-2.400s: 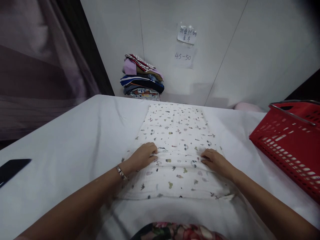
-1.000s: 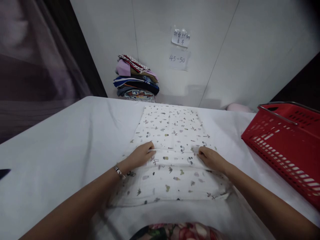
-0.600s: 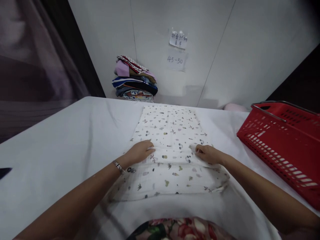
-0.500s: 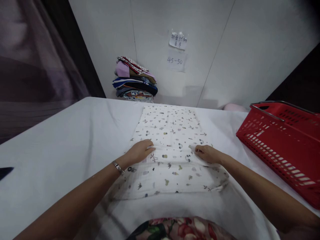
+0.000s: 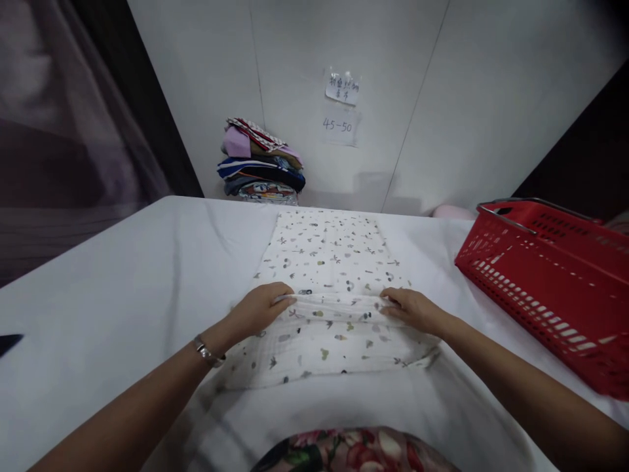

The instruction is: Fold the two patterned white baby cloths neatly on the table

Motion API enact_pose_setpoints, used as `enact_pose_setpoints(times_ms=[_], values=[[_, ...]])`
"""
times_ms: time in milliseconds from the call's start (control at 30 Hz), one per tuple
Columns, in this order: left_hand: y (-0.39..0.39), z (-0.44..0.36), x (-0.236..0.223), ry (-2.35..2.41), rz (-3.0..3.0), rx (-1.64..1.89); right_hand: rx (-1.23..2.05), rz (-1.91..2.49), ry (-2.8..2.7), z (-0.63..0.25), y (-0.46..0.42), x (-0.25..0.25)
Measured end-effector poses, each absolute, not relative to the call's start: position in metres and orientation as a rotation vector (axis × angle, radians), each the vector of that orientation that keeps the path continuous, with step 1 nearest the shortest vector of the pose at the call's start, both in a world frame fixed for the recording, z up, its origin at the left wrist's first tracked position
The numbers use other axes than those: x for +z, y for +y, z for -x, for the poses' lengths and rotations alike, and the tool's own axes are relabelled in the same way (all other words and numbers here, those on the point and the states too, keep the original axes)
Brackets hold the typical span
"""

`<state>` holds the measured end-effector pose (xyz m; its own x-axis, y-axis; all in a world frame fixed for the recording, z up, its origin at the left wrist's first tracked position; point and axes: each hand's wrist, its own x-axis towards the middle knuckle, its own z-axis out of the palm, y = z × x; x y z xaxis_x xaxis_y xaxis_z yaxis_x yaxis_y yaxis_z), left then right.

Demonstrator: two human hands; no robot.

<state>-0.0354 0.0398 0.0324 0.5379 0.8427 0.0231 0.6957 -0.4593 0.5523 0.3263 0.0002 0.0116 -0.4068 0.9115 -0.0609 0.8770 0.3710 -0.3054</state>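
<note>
A long white cloth (image 5: 328,255) with small palm trees, rainbows and other prints lies lengthwise across the white-covered table. Across its middle a raised fold runs from side to side. My left hand (image 5: 263,307) pinches the left end of that fold between thumb and fingers. At the right end my right hand (image 5: 411,309) is closed on the same fold. The near part of the cloth lies flat between my forearms, its front edge slightly crooked. A silver bracelet (image 5: 208,351) circles my left wrist.
On the right stands a red plastic basket (image 5: 531,282) with a metal handle. Folded fabrics (image 5: 260,160) are stacked beyond the table's far edge, against the wall. Paper notes (image 5: 341,108) hang on the wall. A dark object (image 5: 10,342) sits at the left edge.
Both hands have lifted the fold a little, and it now stands up as a clearer ridge. My left hand has shifted slightly left. The view has tilted slightly.
</note>
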Motion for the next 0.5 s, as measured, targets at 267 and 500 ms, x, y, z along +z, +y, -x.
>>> enact_pose_setpoints(times_ms=[267, 500], values=[[0.034, 0.040, 0.030, 1.202, -2.408, 0.523, 0.175, 1.566, -2.513, -0.328, -0.010, 0.013], [0.031, 0.041, 0.032, 1.152, -2.530, 0.707, 0.123, 1.528, -2.561, -0.332, -0.017, 0.027]])
